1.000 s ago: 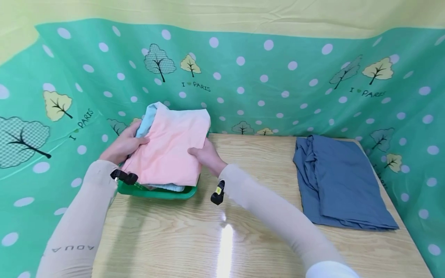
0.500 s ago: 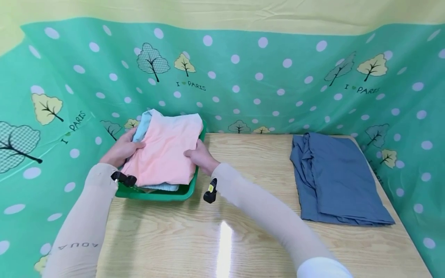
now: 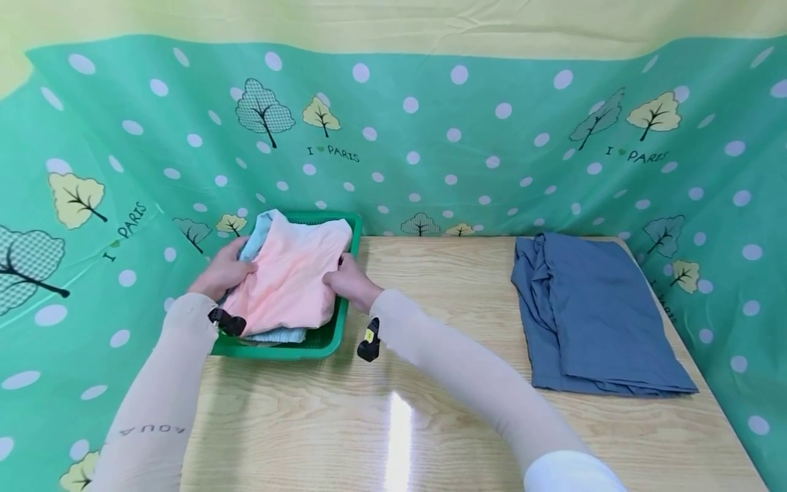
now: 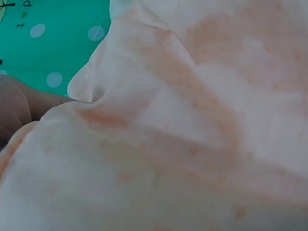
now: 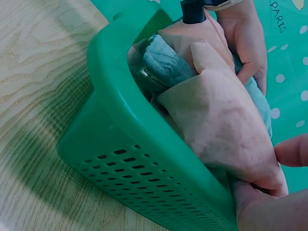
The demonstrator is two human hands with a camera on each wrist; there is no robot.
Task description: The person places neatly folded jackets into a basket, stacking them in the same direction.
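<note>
A folded pink garment (image 3: 292, 280), paling to white at its far edge, sits within the green basket (image 3: 289, 352), partly below the rim. My left hand (image 3: 223, 271) grips its left side, where light blue fabric (image 3: 257, 236) shows. At the opposite side my right hand (image 3: 352, 281) pinches the edge, thumb on top and fingers largely hidden. More light blue cloth (image 5: 166, 62) pokes out beneath the pink one in the right wrist view. The pink cloth (image 4: 168, 106) fills most of the left wrist view, with part of the left hand (image 4: 17, 103) at its edge.
Folded dark blue cloth (image 3: 609, 314) lies on the right of the wooden table (image 3: 443, 280). A green dotted curtain (image 3: 455, 137) with printed trees closes off the back and both sides. The basket stands close to the curtain at the left.
Both hands have lowered the pink garment further into the basket, and more of the basket's far and right rim shows. The head view has shifted slightly. The dark blue cloth stays put.
</note>
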